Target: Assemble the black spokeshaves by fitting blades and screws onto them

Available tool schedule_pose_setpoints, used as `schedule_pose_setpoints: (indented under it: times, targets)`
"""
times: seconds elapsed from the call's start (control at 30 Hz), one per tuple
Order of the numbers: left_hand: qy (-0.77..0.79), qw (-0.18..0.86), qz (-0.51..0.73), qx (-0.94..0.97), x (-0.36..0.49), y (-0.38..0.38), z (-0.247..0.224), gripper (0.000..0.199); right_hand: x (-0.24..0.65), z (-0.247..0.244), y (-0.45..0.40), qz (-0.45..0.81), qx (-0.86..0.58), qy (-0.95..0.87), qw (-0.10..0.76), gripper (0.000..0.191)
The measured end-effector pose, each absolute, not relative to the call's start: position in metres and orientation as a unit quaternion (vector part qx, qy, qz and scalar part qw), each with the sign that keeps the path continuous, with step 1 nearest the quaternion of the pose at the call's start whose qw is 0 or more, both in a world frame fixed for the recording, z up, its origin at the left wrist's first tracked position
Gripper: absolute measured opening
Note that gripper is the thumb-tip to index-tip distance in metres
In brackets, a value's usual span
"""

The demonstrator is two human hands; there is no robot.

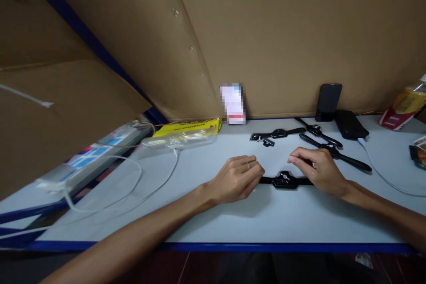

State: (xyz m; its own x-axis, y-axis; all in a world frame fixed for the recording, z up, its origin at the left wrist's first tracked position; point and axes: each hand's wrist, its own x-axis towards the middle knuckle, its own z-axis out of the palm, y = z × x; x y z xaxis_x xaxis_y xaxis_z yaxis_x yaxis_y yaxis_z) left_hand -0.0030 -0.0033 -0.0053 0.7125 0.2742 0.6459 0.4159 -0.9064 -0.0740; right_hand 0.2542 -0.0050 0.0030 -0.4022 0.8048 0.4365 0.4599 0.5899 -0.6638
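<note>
Where the right hand point(322, 171) begins, the handle point(304, 181) vanishes.

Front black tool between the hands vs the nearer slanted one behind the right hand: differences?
Pose: the front tool lies roughly parallel to the table edge; the slanted tool runs diagonally.
Visibility: the left hand and right hand hide the front tool's ends; the slanted tool's ends show.
Both: black, wider middle.

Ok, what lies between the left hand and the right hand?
In the head view, the middle of a black spokeshave lies between the left hand and right hand.
</note>
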Motion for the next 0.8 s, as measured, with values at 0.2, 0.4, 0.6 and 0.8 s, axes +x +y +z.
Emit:
schedule_pose_setpoints:
  times: [0.2, 0.4, 0.6, 0.8]
  targets:
    - [-0.189, 0.101, -0.321, -0.922, -0.003, -0.003, -0.007, 0.020, 0.257, 0.000, -0.003, 0.203, -0.403, -0.800, 0.396, 0.019]
    - [-0.215, 0.093, -0.262, -0.936, -0.004, -0.002, -0.006, 0.015, 0.257, -0.003, -0.005, 0.165, -0.389, -0.822, 0.381, 0.016]
    - [-0.240, 0.059, -0.152, -0.957, -0.004, 0.003, -0.011, 0.045, 0.262, 0.002, -0.004, 0.094, -0.380, -0.875, 0.286, 0.026]
    - [-0.260, -0.001, -0.068, -0.963, -0.005, 0.001, -0.011, 0.052, 0.275, 0.019, -0.003, 0.104, -0.374, -0.919, 0.067, 0.029]
